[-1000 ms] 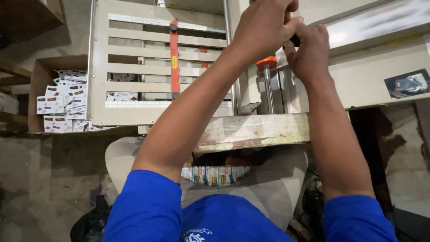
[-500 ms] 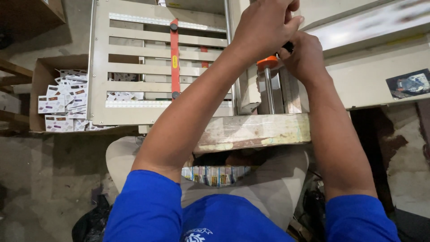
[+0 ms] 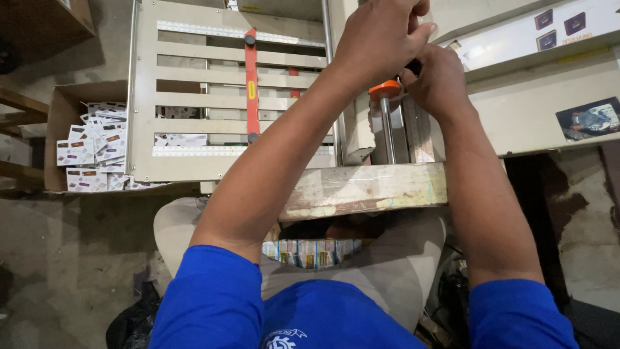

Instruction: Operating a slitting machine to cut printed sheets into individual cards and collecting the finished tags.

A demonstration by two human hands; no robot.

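- Lit evenly and fairly brightly from above, without harsh glare.
- Fell dim along the floor (image 3: 71, 258) and under the wooden ledge (image 3: 368, 190), in deep shadow.
- Stayed sharp at centre; bent straight lines of the cream frame (image 3: 194, 97) slightly near the edges.
- Blurred the hands (image 3: 413, 58) a little.
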